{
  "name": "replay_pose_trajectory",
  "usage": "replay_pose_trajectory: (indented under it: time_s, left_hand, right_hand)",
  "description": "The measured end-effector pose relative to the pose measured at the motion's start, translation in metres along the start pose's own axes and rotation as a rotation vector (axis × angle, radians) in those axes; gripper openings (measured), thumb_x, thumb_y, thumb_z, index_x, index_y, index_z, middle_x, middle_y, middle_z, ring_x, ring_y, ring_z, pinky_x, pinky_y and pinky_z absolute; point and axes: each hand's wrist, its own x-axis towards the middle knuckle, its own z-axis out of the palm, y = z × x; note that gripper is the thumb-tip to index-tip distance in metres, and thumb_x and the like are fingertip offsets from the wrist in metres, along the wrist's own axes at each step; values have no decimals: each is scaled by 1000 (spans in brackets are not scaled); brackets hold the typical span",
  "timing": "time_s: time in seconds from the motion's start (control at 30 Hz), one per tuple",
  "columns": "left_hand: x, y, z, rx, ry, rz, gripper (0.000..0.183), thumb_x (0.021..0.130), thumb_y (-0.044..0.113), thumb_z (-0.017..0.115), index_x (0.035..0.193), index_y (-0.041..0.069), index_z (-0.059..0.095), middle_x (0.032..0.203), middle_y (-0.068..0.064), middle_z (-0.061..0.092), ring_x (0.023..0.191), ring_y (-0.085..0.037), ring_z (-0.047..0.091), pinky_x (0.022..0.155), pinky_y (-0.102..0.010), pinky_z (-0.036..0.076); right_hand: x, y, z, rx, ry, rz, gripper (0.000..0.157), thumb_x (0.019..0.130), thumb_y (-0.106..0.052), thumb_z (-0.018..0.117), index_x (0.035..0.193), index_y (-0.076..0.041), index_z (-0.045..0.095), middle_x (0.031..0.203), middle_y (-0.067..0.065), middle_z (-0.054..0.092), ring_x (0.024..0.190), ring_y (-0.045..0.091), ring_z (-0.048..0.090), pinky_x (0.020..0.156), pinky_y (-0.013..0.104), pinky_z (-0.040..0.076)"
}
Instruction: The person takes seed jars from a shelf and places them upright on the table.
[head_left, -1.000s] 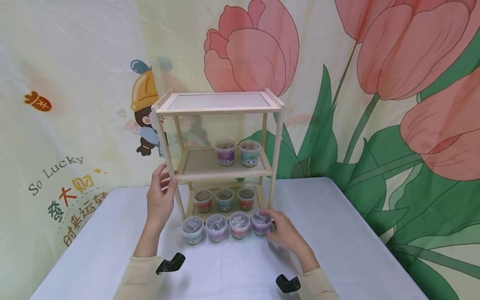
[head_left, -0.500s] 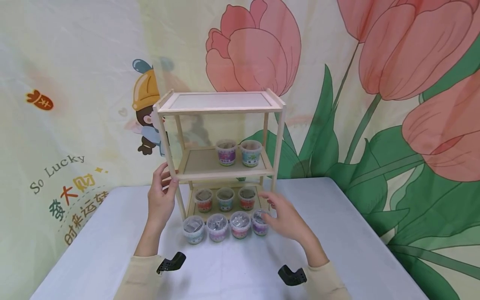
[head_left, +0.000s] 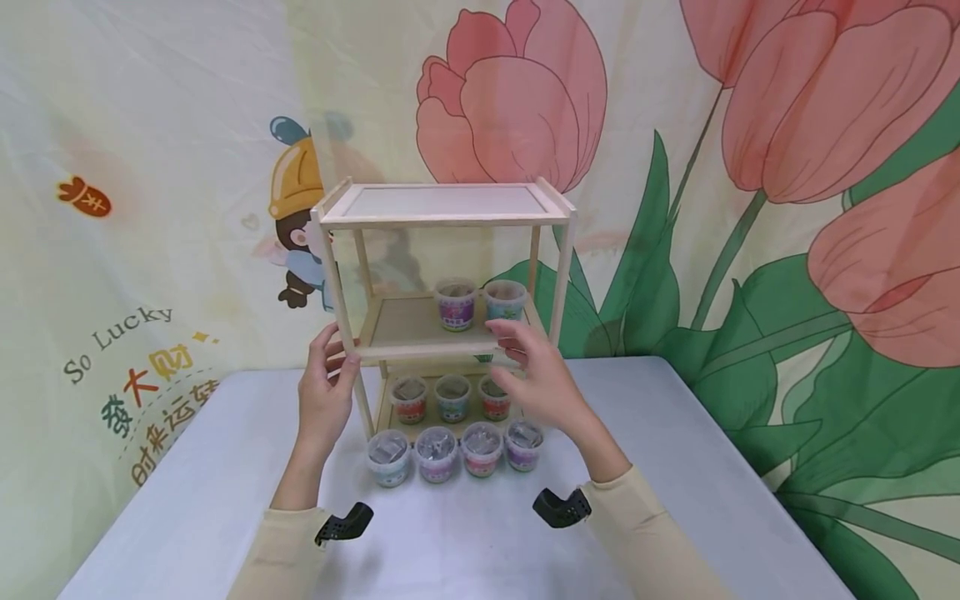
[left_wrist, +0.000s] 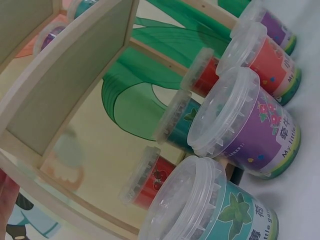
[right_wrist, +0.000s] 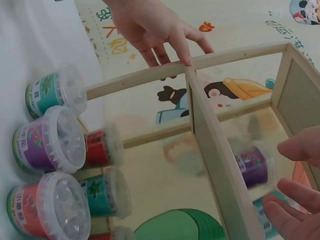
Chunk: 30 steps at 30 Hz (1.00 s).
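Note:
A small wooden three-tier shelf stands on the table. My left hand holds its left front post at middle-tier height, thumb in front and fingers round the outside. My right hand is before the right part of the middle tier, fingers apart and slightly bent, holding nothing. Just beyond its fingertips is a teal-labelled plastic tub, partly hidden in the right wrist view. Beside that tub sits a purple-labelled tub. Three more tubs, including a teal one, stand on the bottom tier; the right-hand one is partly covered by my hand.
In front of the shelf, a row of clear-lidded tubs stands on the white table, with a teal one at the left end and a purple one at the right. A flower-printed cloth hangs behind.
My right hand has left the purple tub at the right end of the front row and risen to the middle tier. That tub stays in place. The left hand stays on the post.

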Motion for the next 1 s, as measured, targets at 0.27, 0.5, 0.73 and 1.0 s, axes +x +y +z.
replay_pose_trajectory:
  time_s: [0.27, 0.5, 0.73, 1.0]
  left_hand:
    - [0, -1, -1, 11, 4, 8, 59, 111, 26, 57, 164, 38, 34, 143, -13, 59, 122, -23, 58, 94, -15, 44]
    - [1, -1, -1, -3, 2, 8, 60, 111, 25, 59, 164, 37, 33, 143, -13, 59, 124, -24, 59, 94, -14, 44]
    - [2, 0, -1, 1, 0, -4, 60, 111, 24, 58, 165, 36, 33, 144, -13, 58, 126, -26, 58, 95, -17, 44]
    - [-4, 23, -1, -8, -7, -34, 58, 112, 15, 54, 165, 24, 33, 145, -21, 55, 129, -33, 56, 97, -17, 42]
  right_hand:
    - [30, -3, 16, 43, -34, 64, 63, 101, -6, 68, 158, -1, 42, 163, 18, 45, 151, 37, 43, 120, 50, 40]
    - [46, -4, 27, -20, -47, 144, 77, 100, -15, 72, 165, -8, 32, 169, 19, 35, 154, 37, 38, 123, 47, 37]
    - [60, -7, 33, -89, -72, 200, 85, 98, -20, 74, 167, -13, 26, 169, 20, 35, 151, 39, 42, 119, 54, 40]
    - [74, -4, 38, -138, -113, 215, 87, 98, -19, 73, 169, -16, 22, 165, 20, 40, 145, 38, 49, 115, 53, 45]
